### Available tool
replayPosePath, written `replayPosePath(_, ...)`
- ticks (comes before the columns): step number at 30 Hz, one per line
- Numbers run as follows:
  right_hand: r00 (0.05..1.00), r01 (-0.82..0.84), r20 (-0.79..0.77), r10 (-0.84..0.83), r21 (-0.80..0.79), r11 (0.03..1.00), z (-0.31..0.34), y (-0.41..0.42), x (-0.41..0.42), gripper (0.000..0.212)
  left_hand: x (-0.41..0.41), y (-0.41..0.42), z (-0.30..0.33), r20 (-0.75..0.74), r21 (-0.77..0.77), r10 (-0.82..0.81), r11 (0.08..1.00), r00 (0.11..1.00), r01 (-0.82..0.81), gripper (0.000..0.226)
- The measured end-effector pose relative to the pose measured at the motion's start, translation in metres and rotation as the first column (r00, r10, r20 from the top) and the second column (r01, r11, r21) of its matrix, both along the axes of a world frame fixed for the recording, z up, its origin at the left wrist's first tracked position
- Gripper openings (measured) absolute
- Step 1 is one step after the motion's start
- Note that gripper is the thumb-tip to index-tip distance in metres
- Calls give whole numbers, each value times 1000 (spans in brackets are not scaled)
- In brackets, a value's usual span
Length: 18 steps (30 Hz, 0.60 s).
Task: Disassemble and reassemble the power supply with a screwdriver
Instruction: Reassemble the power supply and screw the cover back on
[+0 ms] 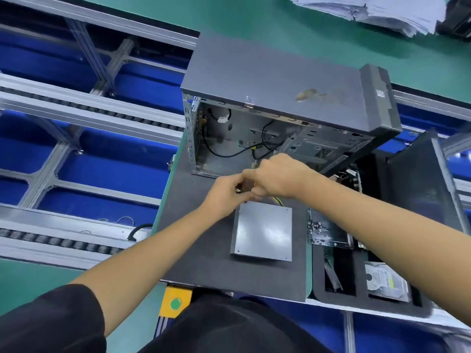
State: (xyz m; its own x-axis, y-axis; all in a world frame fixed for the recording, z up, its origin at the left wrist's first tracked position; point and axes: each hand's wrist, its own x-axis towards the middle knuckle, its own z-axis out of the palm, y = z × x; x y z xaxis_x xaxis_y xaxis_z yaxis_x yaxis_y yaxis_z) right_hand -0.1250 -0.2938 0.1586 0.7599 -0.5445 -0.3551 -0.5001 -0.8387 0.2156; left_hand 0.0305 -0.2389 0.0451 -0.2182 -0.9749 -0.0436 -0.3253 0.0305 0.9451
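Observation:
A grey metal power supply (pixel 262 231) lies flat on the dark mat (pixel 204 263) in front of the open computer case (pixel 267 98). Its yellow and black cables (pixel 277 201) come out of its far edge. My left hand (pixel 226 193) and my right hand (pixel 277 175) meet just beyond that edge, fingers curled round the cable bundle. What lies between the palms is mostly hidden. No screwdriver is in view.
A black foam tray (pixel 362 294) at the right holds a hard drive (pixel 386 281), a circuit board (pixel 325 230) and a side panel (pixel 423 184). A conveyor frame (pixel 76 110) runs along the left. Papers (pixel 369 11) lie at the far right. A yellow box with a green button (pixel 175 303) sits at the table's front edge.

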Motion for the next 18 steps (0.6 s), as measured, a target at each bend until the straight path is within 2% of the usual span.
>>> replayPosePath(3,995,-96,26,96,22,995,1,1,-5,33,4,-5,2,59,-8,-124,992,991,124,35)
replayPosePath(6,974,-224,-16,227,107,969,5,-1,-7,18,11,-8,9,66,-13,-233,972,970,234,34)
replayPosePath(8,992,-123,-14,125,117,986,4,-2,-3,22,11,-9,15,24,28,-240,970,970,240,25)
replayPosePath(9,1000,-26,-1,26,126,992,2,-2,1,24,8,-10,15,22,50,-213,976,977,212,30)
replayPosePath(10,996,83,12,-86,144,986,1,-2,5,22,5,-9,15,48,65,-162,985,986,158,37)
replayPosePath(11,983,180,17,-185,169,969,-2,-1,9,17,3,-8,14,147,57,-86,995,985,78,37)
replayPosePath(13,968,238,33,-248,185,954,-3,-2,12,17,0,-9,11,232,53,-4,999,973,-9,31)
replayPosePath(14,980,184,48,-195,175,967,-1,-4,11,21,0,-10,11,205,66,-22,998,979,9,27)
replayPosePath(16,995,-65,81,53,155,986,5,-9,3,23,4,-10,19,131,83,-130,989,983,120,9)
replayPosePath(17,982,-187,58,180,157,970,9,-12,0,20,7,-12,23,127,67,-192,980,973,185,8)
replayPosePath(18,964,-264,35,262,171,949,12,-14,-1,19,9,-14,24,141,53,-237,971,961,231,20)
